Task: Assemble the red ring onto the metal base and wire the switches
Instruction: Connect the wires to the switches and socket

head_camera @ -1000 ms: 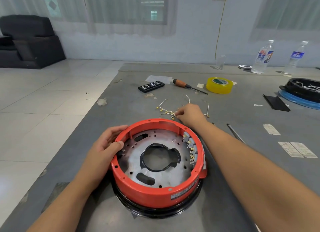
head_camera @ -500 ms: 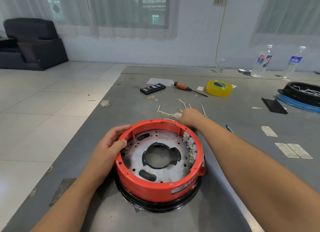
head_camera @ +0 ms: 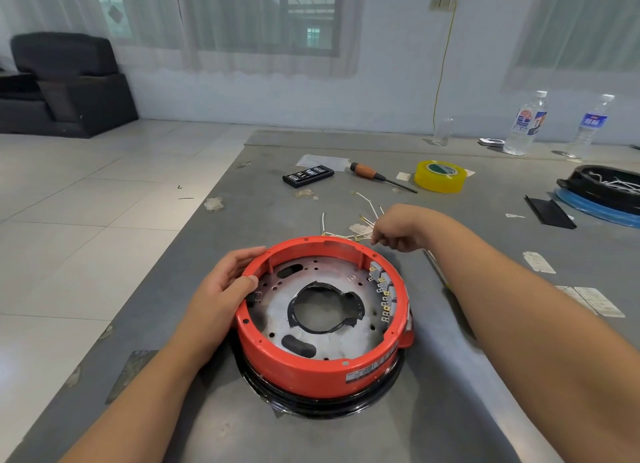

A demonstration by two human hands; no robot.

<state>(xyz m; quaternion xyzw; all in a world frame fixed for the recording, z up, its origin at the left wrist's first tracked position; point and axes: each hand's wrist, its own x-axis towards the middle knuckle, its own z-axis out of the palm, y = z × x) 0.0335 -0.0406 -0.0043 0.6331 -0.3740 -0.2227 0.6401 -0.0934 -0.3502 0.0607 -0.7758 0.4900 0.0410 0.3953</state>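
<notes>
Grey table (head_camera: 242, 220), red ring (head_camera: 311, 369) round metal base (head_camera: 332, 345), left grip (head_camera: 221, 286) clasping ring, right grip (head_camera: 398, 228) pinching wires (head_camera: 341, 234)

Even, soft daylight enters through the curtained window (head_camera: 266, 15) ahead of me; the room reads bright, without harsh contrast. The floor (head_camera: 86, 199) at far left carries a pale glare. My forearms cast faint, diffuse shadows on the desk (head_camera: 263, 216), and a darker shadow sits under the red ring (head_camera: 311, 369). Wide-angle distortion bows the edges. The centre is sharp; the far wall looks softer.
</notes>
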